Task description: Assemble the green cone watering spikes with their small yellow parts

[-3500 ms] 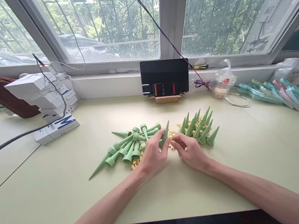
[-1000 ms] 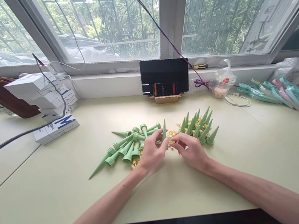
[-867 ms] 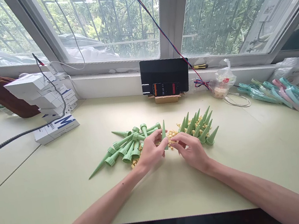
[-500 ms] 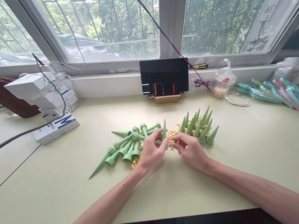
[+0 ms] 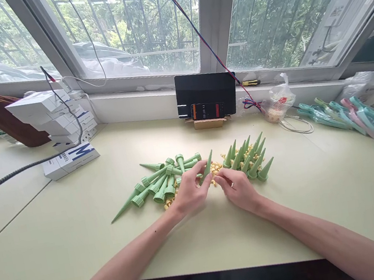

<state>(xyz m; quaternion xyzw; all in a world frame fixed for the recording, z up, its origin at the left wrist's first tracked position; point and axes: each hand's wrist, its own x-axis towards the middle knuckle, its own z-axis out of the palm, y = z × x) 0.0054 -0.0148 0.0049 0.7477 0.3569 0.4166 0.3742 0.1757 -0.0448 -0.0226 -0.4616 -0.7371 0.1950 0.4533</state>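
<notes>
My left hand [image 5: 189, 193] grips a green plastic cone spike [image 5: 207, 165], whose tip points up and to the right. My right hand [image 5: 237, 187] is pinched at the spike's base, over a scatter of small yellow pieces [image 5: 216, 168]; what its fingertips hold is too small to name. To the left lies a heap of green spikes [image 5: 156, 184] on their sides. To the right, a group of green spikes [image 5: 251, 160] stands upright, tips up. All rest on a pale green table [image 5: 79, 225].
A black stand with a phone [image 5: 208, 110] leans against the window sill behind the spikes. Stacked white boxes [image 5: 56, 121] and a braided cable [image 5: 3, 181] sit at the left. A plastic bag [image 5: 278, 102] and bundles of teal and pink items [image 5: 359, 118] lie at the right.
The spike in my left hand has tilted from nearly upright to leaning right. My right hand's fingers have shifted slightly at its base. Both arms stay in place.
</notes>
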